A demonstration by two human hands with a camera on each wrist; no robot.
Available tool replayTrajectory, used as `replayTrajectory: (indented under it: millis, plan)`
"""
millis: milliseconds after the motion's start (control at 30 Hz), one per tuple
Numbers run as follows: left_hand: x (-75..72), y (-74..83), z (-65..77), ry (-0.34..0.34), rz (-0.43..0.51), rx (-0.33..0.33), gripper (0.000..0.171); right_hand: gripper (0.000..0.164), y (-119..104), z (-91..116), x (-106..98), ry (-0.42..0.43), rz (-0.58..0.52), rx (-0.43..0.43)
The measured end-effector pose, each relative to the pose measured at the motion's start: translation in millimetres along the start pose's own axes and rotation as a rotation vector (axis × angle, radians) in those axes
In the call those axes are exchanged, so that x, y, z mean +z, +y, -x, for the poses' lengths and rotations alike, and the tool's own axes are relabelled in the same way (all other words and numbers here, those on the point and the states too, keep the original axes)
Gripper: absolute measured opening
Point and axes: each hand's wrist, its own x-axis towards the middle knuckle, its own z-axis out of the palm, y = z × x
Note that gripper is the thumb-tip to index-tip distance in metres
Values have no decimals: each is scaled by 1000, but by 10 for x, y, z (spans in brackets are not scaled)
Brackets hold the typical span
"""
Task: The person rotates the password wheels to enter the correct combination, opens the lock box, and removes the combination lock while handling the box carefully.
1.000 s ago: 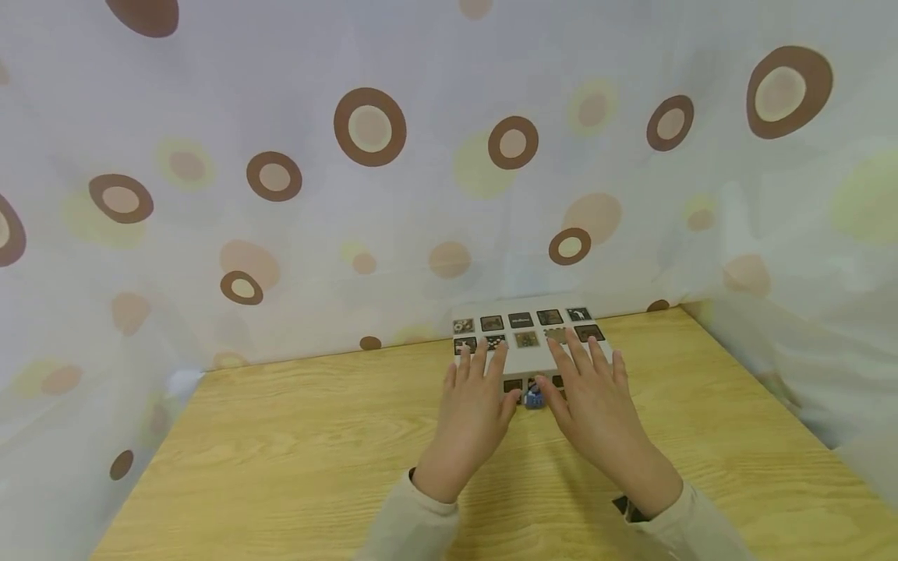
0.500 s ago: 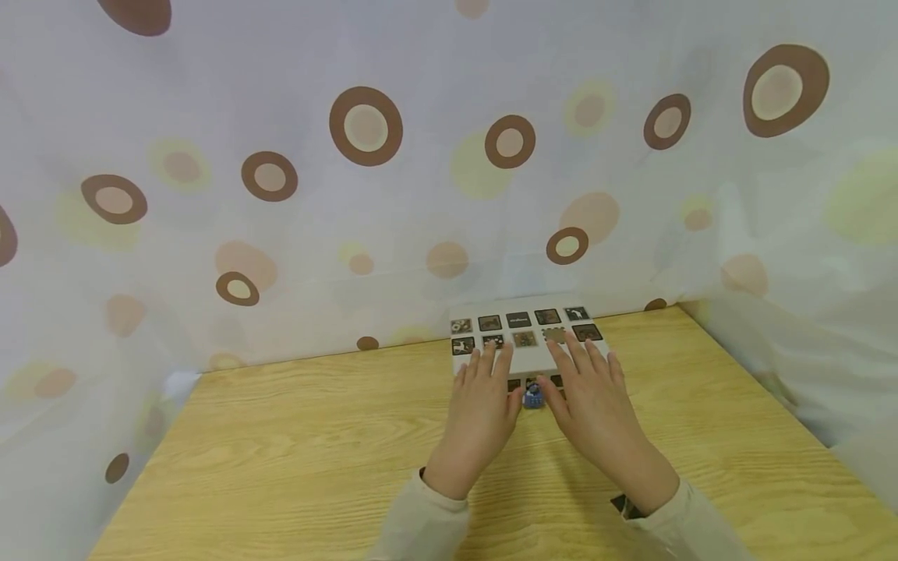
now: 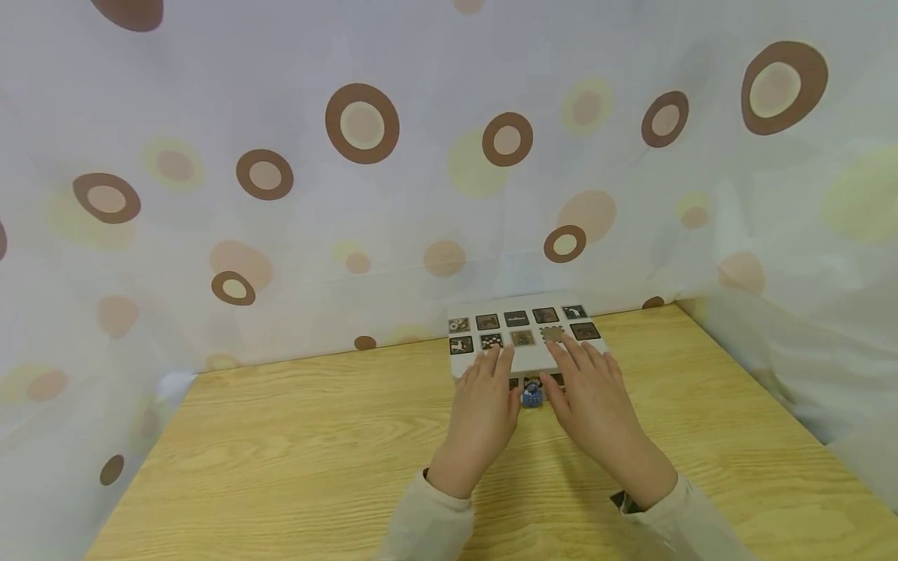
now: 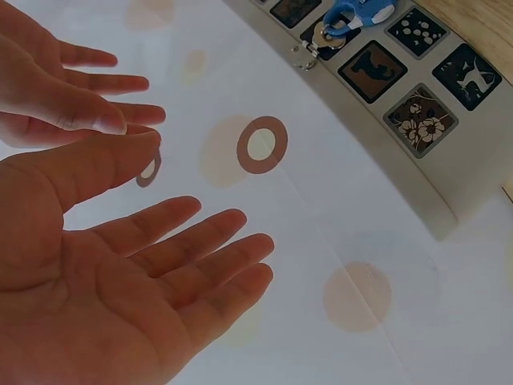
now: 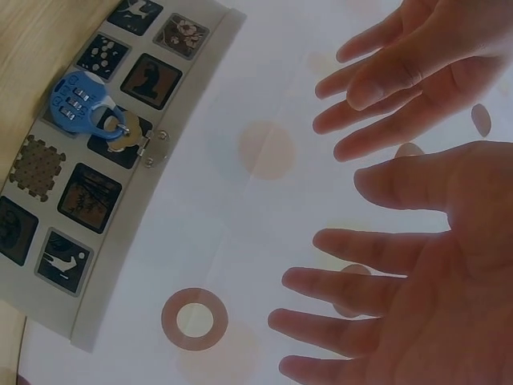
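A white box (image 3: 529, 358) with dark picture squares printed on its top and front stands at the back of the table. On its front, a blue combination padlock (image 5: 76, 104) hangs from a metal clasp (image 5: 155, 144). My left hand (image 3: 480, 417) is held palm down before the box's left part, fingers straight and overlapping its front edge in the head view. Opposite it, my right hand (image 3: 596, 405) spreads over the right part in the same way. Both wrist views show bare palms, apart from the box, holding nothing. Between the two thumbs the padlock shows.
A wooden table (image 3: 295, 452) carries the box. Behind it and along the sides hangs a pale curtain (image 3: 421, 202) with brown and yellow circles. A small dark item (image 3: 620, 500) shows at the right sleeve's cuff.
The left hand has shifted slightly to the right, nearer the padlock and the right hand. The right hand holds about the same pose. The head view has turned slightly.
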Motion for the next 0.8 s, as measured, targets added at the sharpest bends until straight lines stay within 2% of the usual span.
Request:
replayTrajectory:
  millis: [333, 667, 800]
  plan:
    - [97, -9, -36, 50, -37, 61, 52, 41, 30, -21, 37, 3, -29, -8]
    - [187, 3, -44, 13, 29, 75, 48, 31, 100, -33, 96, 44, -43, -41]
    - [217, -7, -35, -32, 66, 64, 47, 26, 115, -60, 145, 6, -55, -31]
